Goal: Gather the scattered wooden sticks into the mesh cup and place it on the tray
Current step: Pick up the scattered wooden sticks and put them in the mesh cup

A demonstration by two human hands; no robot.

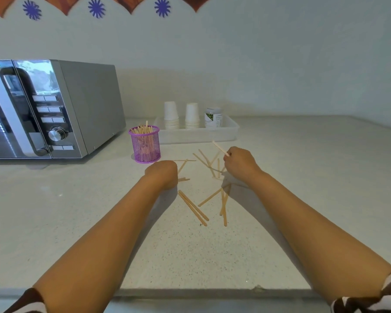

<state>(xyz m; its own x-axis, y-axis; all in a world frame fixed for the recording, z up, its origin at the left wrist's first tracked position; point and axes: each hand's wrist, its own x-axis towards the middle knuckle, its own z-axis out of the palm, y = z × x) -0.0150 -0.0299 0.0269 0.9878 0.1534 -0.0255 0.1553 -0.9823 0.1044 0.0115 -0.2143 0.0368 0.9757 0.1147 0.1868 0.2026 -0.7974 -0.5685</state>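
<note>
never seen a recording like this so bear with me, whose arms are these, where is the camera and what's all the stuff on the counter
There is no machine here. The two bare arms belong to a person wearing a camera on the head, so this single picture looks forward and down at their own hands.

The right hand pinches one wooden stick, lifted off the counter. The left hand rests curled on the counter; its fingers are hidden, so I cannot tell whether it holds anything.

More loose sticks lie scattered between and in front of the hands. A purple mesh cup, already holding some sticks, stands behind the left hand. Behind it is a clear tray with stacked white paper cups and a small jar. A microwave sits at the left.
</note>
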